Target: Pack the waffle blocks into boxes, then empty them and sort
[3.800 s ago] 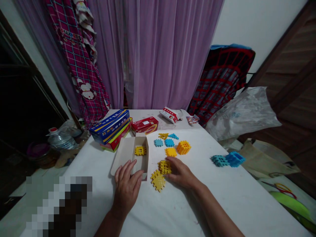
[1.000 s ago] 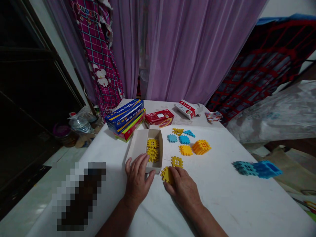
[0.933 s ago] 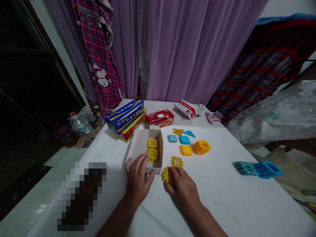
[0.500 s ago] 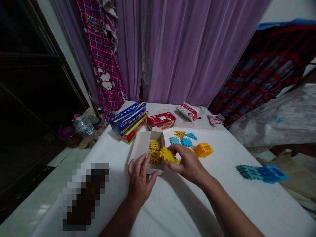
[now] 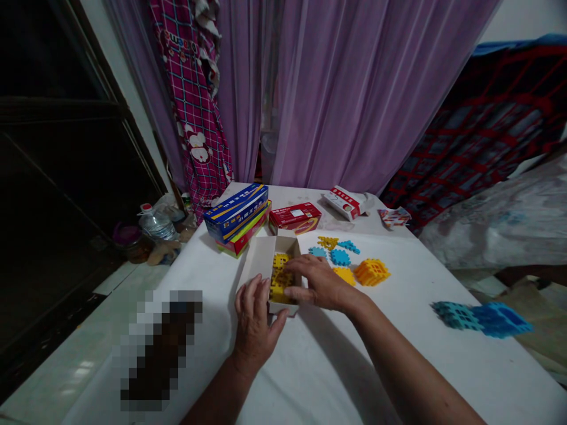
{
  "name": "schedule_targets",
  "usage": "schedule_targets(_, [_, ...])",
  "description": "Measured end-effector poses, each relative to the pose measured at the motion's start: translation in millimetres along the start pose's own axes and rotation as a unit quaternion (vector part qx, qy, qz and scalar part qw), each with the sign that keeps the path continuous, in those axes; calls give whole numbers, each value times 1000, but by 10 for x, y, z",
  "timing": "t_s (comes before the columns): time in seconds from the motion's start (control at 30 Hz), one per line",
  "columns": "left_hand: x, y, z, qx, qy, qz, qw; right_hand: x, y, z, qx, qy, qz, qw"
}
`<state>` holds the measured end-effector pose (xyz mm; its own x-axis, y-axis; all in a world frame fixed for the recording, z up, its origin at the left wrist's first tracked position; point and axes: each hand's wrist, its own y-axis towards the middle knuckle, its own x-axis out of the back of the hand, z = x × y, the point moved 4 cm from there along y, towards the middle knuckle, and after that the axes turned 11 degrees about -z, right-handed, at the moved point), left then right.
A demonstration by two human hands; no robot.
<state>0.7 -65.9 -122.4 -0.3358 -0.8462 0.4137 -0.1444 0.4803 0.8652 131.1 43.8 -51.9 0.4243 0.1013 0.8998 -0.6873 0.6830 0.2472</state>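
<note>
A small open cardboard box (image 5: 259,265) lies on the white table (image 5: 336,366) and holds several yellow waffle-block pieces (image 5: 280,277). My left hand (image 5: 254,321) rests at the box's near end, fingers spread against its rim. My right hand (image 5: 316,284) reaches over the box's right wall, fingers pinched on a yellow piece inside. Loose on the table beyond it lie a yellow flat piece (image 5: 344,274), an orange-yellow cube (image 5: 371,271), a further yellow piece (image 5: 328,241) and blue flat pieces (image 5: 340,256).
Stacked blue and red boxes (image 5: 238,217), a red box (image 5: 295,216) and a red-and-white carton (image 5: 345,202) sit at the far edge. Blue block assemblies (image 5: 482,316) lie at right. Purple curtains (image 5: 345,88) hang behind. A bottle (image 5: 156,221) stands off the table's left.
My right hand lifted yellow pieces from the table near the box's front and carried them into the box. The left hand stayed on the box's near end. The camera drifted slightly.
</note>
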Motion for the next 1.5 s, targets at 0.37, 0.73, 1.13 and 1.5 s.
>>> schedule_targets(0.37, [10, 56, -74, -23, -34, 75, 996, 47, -708, -980, -245, 19, -103, 964])
schedule_targets(0.73, [3, 74, -82, -20, -47, 57, 997, -428, -996, -762, -192, -24, -77, 978])
schedule_targets(1.13, [-9, 57, -70, -14, -44, 67, 997, 112, -205, -328, -89, 50, -185, 978])
schedule_targets(1.5, [-2, 60, -70, -19, -45, 58, 997, -50, -37, -554, -76, 1, -298, 952])
